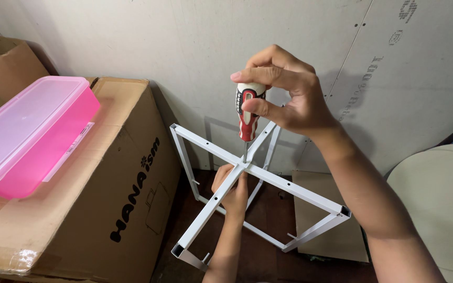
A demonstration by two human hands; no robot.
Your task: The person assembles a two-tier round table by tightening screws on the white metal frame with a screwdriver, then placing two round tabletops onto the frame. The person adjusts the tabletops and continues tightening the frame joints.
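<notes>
- Under the crossing of the white metal frame (pixel 268 181), the left hand (pixel 230 191) cups the joint from below, fingers curled.
- Above that crossing, the right hand (pixel 284 91) grips the upright red-and-white screwdriver (pixel 248 112), tip on the joint; screw-driving step, needing steady downward turns.
- Left of the frame: cardboard box (pixel 106 199), pink lidded container (pixel 27 133).

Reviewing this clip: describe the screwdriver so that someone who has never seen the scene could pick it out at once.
Start at the white metal frame standing before the pale wall, right of the big cardboard box. Where its two top bars cross, the screwdriver stands upright, tip down on the joint, gripped from above by the right hand. Its red, white and black handle is the only striped, multicoloured thing there.
</notes>
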